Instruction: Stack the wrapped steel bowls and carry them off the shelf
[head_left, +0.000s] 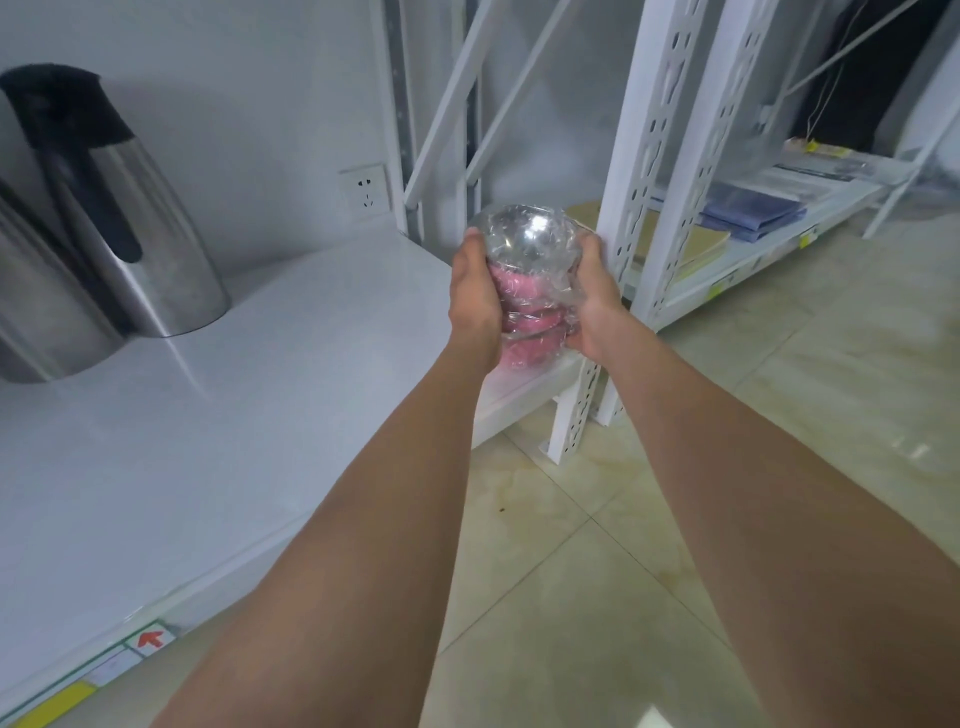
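Head cam looking down along both bare forearms, which stretch out in front of the person. The left hand (475, 299) and right hand (592, 301) are clamped on opposite sides of a stack of wrapped bowls (530, 283), fingers curled in tight against the plastic, so both hands have a solid hold on it. The stack is up in the air, off the shelf surface, sitting over the right front corner of the white shelf (260, 374), right about where the shelf edge meets the floor view. The top bowl shows its shiny steel inside through crinkly clear wrap, and underneath it there are pink bands showing through the plastic. I think that's two or three more bowls nested below, but the wrap and the fingers blur it too much to count properly.

Over on the left side of the shelf there's a tall steel thermos jug (130, 223) with a black top and handle, standing upright, and a second steel container (36, 312) just beside it, cut off by the frame edge. A wall socket (366, 192) sits on the wall behind the shelf. To the right is a white perforated rack upright (644, 171), just behind the right hand, and a lower rack shelf past it holding flat blue packets (753, 210). Glossy beige tile floor (623, 545) below.
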